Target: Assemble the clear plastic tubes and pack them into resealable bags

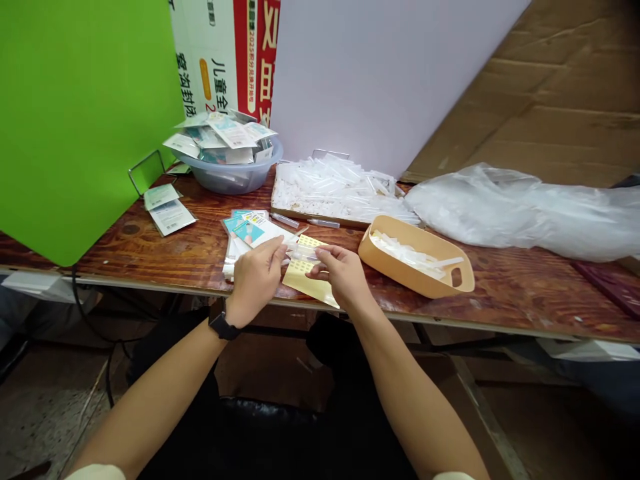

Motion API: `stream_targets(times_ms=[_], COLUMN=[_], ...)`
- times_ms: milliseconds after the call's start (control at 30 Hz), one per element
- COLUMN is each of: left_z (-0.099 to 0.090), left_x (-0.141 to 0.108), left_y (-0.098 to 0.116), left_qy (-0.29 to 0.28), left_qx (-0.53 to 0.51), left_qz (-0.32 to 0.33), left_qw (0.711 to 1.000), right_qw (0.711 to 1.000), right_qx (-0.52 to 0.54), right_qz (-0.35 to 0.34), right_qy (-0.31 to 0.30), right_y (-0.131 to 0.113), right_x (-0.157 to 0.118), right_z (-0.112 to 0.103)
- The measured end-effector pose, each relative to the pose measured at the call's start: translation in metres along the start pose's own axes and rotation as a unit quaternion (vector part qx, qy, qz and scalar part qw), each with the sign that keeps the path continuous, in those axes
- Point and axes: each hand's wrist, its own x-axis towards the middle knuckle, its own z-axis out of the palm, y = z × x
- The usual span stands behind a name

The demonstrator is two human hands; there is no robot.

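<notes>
Between my two hands a clear plastic tube (303, 253) lies nearly level, above a yellow sticker sheet (313, 287). My left hand (260, 270) wears a dark wristband and pinches the tube's left end. The right end is held by the thumb and fingers of my right hand (343, 273). Under and behind my left hand are several white and teal printed cards (253, 230) in a loose stack. Two more clear tubes (324, 223) lie on the table just behind the sheet. What my left fingertips cover is hidden.
A tan basket (415, 283) with white strips stands to the right. Behind it are a tray (320, 213) heaped with clear tubes and a large plastic bag (500, 207). A blue bowl (233, 177) of packets stands back left, near two packets (170, 213) and a green panel (85, 120).
</notes>
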Motion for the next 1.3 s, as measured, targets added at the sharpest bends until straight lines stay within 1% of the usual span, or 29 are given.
stream_targets(times_ms=[100, 167, 233, 333, 433, 500, 600, 700, 767, 833, 900, 967, 1033, 1100, 1167, 1200, 1233, 1267, 1300], left_z=[0.012, 0.019, 0.023, 0.024, 0.024, 0.025, 0.026, 0.026, 0.025, 0.024, 0.023, 0.023, 0.024, 0.024, 0.021, 0.018, 0.015, 0.012, 0.009], left_x=[-0.007, -0.01, -0.011, -0.008, -0.004, -0.002, -0.001, -0.002, -0.001, 0.0, 0.0, -0.001, -0.005, -0.009, -0.011, -0.011, -0.01, -0.008, -0.005], left_y=[0.007, 0.01, 0.012, 0.013, 0.01, 0.008, 0.006, 0.004, 0.003, 0.002, 0.001, 0.002, 0.004, 0.007, 0.009, 0.01, 0.01, 0.009, 0.009], left_qy=[0.005, 0.029, 0.052, 0.059, 0.051, 0.042, 0.021, 0.013, 0.015, 0.018, 0.021, 0.025, 0.023, 0.014, 0.015, 0.036, 0.072, 0.114, 0.154], left_qx=[0.04, 0.062, 0.076, 0.094, 0.096, 0.085, 0.052, 0.01, -0.015, -0.024, -0.018, -0.015, -0.026, -0.047, -0.066, -0.073, -0.083, -0.1, -0.133], left_qz=[0.066, 0.083, 0.083, 0.079, 0.082, 0.086, 0.085, 0.065, 0.057, 0.062, 0.082, 0.112, 0.149, 0.18, 0.193, 0.177, 0.142, 0.088, 0.021], left_qw=[0.997, 0.994, 0.992, 0.991, 0.991, 0.992, 0.995, 0.998, 0.998, 0.998, 0.996, 0.993, 0.988, 0.982, 0.979, 0.981, 0.984, 0.984, 0.979], right_qw=[0.998, 0.995, 0.992, 0.99, 0.991, 0.991, 0.99, 0.989, 0.991, 0.99, 0.97, 0.948, 0.942, 0.943, 0.944, 0.944, 0.945, 0.946, 0.948], right_qx=[0.045, 0.072, 0.086, 0.098, 0.112, 0.12, 0.126, 0.125, 0.097, 0.006, -0.112, -0.183, -0.191, -0.18, -0.158, -0.141, -0.122, -0.098, -0.073], right_qz=[-0.028, -0.053, -0.073, -0.092, -0.074, -0.058, -0.054, -0.055, -0.073, -0.129, -0.204, -0.254, -0.27, -0.279, -0.289, -0.296, -0.301, -0.3, -0.294], right_qy=[0.037, 0.048, 0.054, 0.047, 0.021, 0.017, 0.037, 0.052, 0.054, 0.056, 0.065, 0.065, 0.049, 0.018, 0.007, 0.02, 0.044, 0.073, 0.095], right_y=[0.004, 0.007, 0.009, 0.01, 0.007, 0.004, 0.0, 0.002, 0.006, 0.011, 0.016, 0.021, 0.024, 0.024, 0.023, 0.022, 0.021, 0.021, 0.021], right_x=[0.001, 0.002, 0.003, 0.004, 0.008, 0.011, 0.015, 0.018, 0.018, 0.018, 0.017, 0.017, 0.019, 0.02, 0.022, 0.022, 0.022, 0.021, 0.02], right_z=[0.011, 0.019, 0.026, 0.032, 0.032, 0.031, 0.029, 0.03, 0.032, 0.035, 0.037, 0.039, 0.04, 0.041, 0.042, 0.043, 0.044, 0.045, 0.047])
